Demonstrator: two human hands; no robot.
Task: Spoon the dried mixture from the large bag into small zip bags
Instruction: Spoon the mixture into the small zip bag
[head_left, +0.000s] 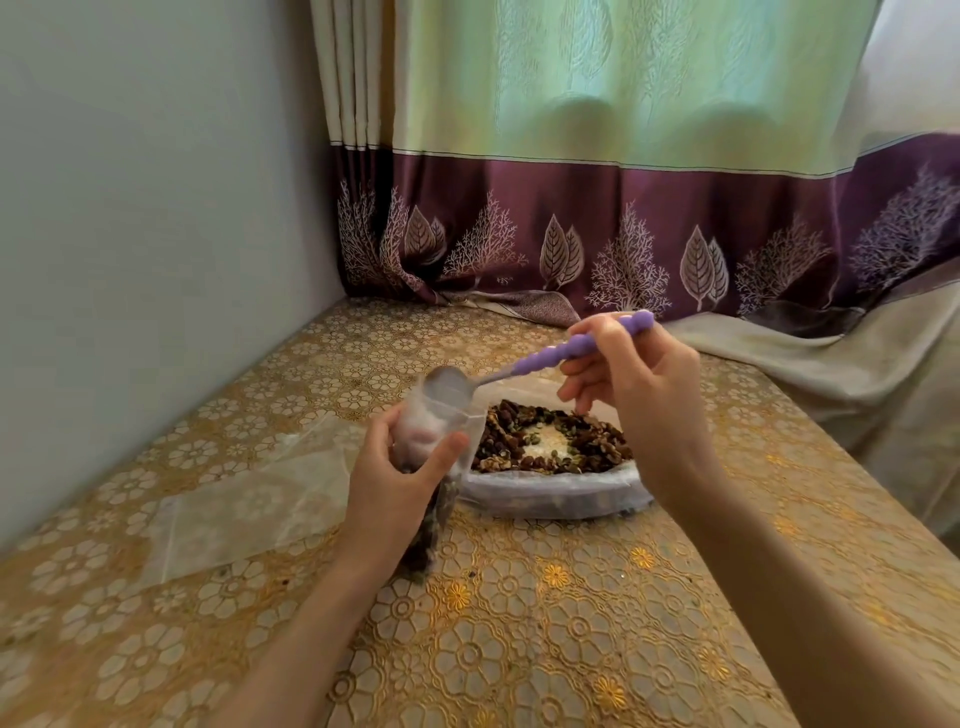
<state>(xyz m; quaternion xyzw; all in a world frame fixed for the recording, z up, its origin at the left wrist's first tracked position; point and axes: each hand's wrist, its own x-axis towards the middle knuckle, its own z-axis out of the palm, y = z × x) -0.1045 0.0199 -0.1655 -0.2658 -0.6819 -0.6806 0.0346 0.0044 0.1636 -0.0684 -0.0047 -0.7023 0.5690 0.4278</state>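
Note:
My left hand grips a small clear zip bag upright on the table, its mouth held open; dark dried mixture fills its lower part. My right hand holds a spoon by its purple beaded handle. The metal bowl of the spoon sits tilted at the small bag's mouth. Just right of the small bag lies the large clear bag, rolled open, with brown and green dried mixture and a pale patch in the middle.
Several flat empty clear bags lie on the table to the left. The table has a gold floral cover. A grey wall runs along the left. A purple and green curtain hangs behind, with cloth draped at right.

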